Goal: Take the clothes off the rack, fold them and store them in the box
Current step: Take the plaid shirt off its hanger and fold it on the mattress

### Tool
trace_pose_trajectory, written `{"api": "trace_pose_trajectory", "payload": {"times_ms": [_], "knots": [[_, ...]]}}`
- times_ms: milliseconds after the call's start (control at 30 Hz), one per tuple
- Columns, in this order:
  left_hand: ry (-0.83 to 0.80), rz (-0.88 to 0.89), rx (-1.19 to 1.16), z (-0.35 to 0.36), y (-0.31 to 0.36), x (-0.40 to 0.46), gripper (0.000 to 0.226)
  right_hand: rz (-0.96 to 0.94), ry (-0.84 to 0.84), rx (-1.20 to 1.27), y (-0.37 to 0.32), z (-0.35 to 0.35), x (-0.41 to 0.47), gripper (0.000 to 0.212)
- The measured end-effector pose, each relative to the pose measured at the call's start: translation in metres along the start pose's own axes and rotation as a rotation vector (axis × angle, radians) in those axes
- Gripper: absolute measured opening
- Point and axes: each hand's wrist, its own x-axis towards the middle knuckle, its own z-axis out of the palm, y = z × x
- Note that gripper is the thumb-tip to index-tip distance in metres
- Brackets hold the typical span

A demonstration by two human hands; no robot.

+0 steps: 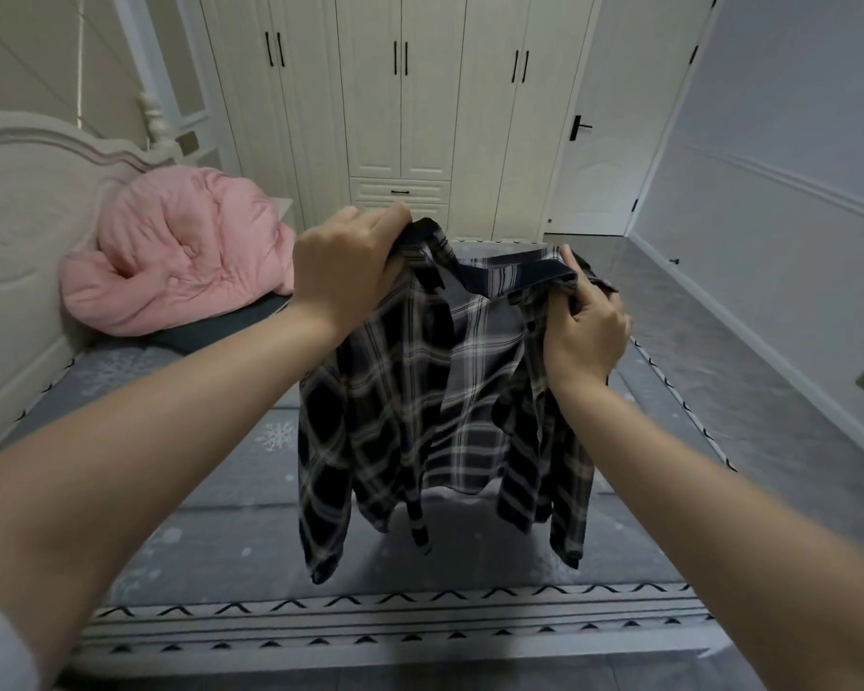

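Note:
A dark plaid shirt [420, 406] with white checks hangs in the air over the bed, its collar up and its sleeves dangling. My left hand [342, 271] grips the shirt's left shoulder near the collar. My right hand [587, 331] grips the right shoulder, fingers curled into the cloth. The hem hangs a little above the mattress. No rack or box is in view.
A grey bed [210, 521] with a patterned edge lies below the shirt. A pink quilt [180, 251] is bunched at its head by the white headboard [26, 192]. White wardrobes [400, 92] and a door stand at the back; grey floor runs along the right.

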Motion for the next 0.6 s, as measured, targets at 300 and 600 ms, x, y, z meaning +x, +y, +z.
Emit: {"api": "trace_pose_trajectory", "payload": {"times_ms": [300,600], "knots": [[-0.05,0.007,-0.003,0.015,-0.006,-0.01,0.015,0.084,0.035,0.165,0.012,0.003,-0.004,0.035],[-0.158,-0.009,0.104,0.077,-0.02,-0.016,0.031,0.185,-0.097,0.102,0.056,0.055,0.02,0.032]]}}
